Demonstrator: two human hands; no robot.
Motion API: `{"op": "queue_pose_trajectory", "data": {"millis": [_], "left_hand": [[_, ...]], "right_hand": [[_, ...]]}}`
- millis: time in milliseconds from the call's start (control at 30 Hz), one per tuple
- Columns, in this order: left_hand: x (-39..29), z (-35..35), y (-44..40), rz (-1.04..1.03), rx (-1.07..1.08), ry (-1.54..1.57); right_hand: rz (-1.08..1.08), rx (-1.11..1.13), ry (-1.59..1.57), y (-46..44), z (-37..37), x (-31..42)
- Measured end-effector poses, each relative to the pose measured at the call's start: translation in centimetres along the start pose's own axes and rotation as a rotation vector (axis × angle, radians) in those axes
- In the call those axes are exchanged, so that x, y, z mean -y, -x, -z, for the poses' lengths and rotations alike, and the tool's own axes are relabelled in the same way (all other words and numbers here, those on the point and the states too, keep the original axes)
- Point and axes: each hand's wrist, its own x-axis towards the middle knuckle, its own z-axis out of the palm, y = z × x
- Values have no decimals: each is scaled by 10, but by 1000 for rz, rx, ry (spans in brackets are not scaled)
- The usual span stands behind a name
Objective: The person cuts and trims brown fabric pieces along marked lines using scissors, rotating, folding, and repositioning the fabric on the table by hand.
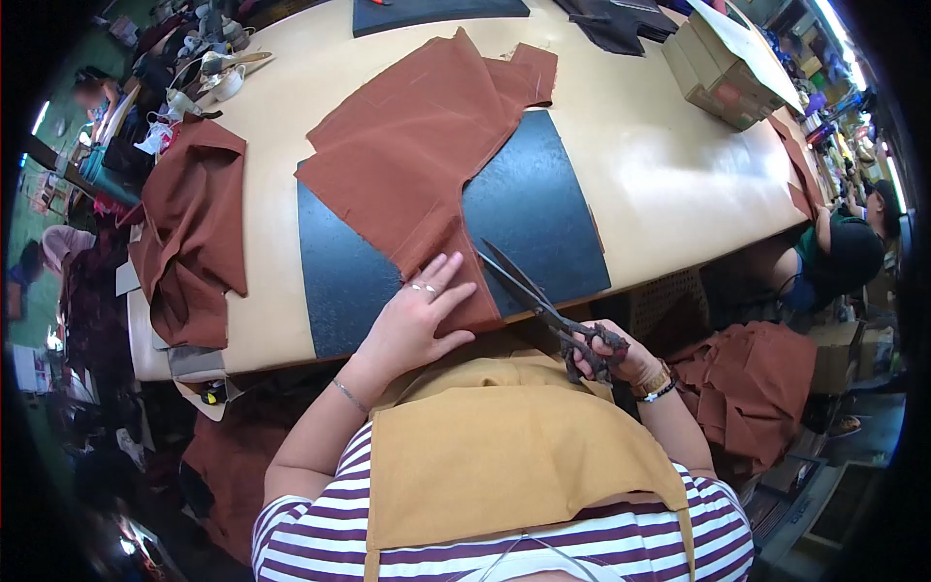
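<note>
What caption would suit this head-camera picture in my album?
Left hand flat on rust-brown cloth, right hand holding dark scissors beside it.

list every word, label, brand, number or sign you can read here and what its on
No text can be read with certainty.
Cardboard box: a reddish mark on its side, too blurred to read.
Brown cloth, scissors, dark mat: no lettering made out.
</note>
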Motion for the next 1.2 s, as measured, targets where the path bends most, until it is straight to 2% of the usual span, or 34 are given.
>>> {"op": "queue_pose_trajectory", "data": {"millis": [67,167,267,367,467,600,800,900,1200], "left_hand": [[3,-3,5,-71,45,-56],[2,-11,6,-54,-20,10],[5,-16,5,139,-234,312],[-14,-14,2,260,-274,554],[-17,-22,1,85,-183,300],[-23,-23,-4,-26,-76,97],[-26,-20,-6,16,-26,-9],[-26,-22,-6,19,-1,-23],[-28,-15,-12,25,29,54]], "right_hand": [[-13,-43,-35,2,-6,3],[-22,-70,-6,8,-4,4],[-24,-96,45,11,-2,4],[-59,-73,40,22,1,4],[-84,-84,35,24,-1,5],[-48,-100,72,18,-9,8],[25,-22,176,14,-4,9],[-30,-51,257,15,7,3],[-105,-119,227,20,-6,7]]}}
